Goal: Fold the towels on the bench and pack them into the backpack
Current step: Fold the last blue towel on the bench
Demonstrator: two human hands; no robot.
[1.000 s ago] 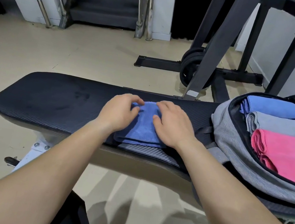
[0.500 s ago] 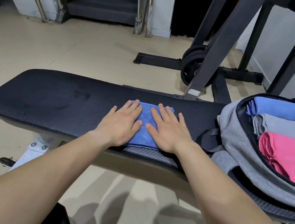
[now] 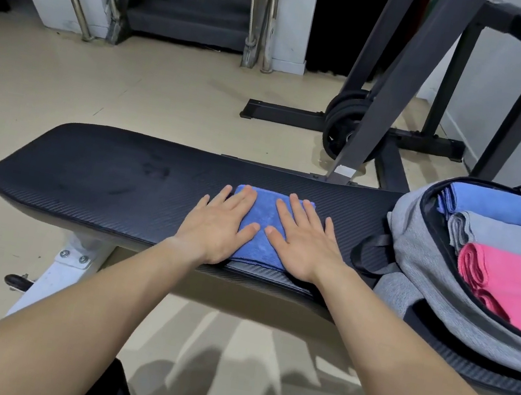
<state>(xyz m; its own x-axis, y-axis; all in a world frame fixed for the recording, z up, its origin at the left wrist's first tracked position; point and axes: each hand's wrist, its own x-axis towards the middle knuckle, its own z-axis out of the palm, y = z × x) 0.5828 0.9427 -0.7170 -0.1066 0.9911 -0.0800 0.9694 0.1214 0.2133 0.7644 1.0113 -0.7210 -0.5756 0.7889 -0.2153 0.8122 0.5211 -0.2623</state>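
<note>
Black bench point(image 3: 99, 176) | blue towel point(image 3: 260, 228) lies under both | left grip point(image 3: 217, 228) flat, pressing | right grip point(image 3: 305, 243) flat, pressing

- Left hand point(image 3: 216, 228) and right hand point(image 3: 303, 245): bare, nothing worn on them.
- Left forearm point(image 3: 73, 321) and right forearm point(image 3: 412, 374): bare right to the frame's edge.
- Black trousers point(image 3: 111, 392) at the bottom edge, one dark patch under each arm.
</note>
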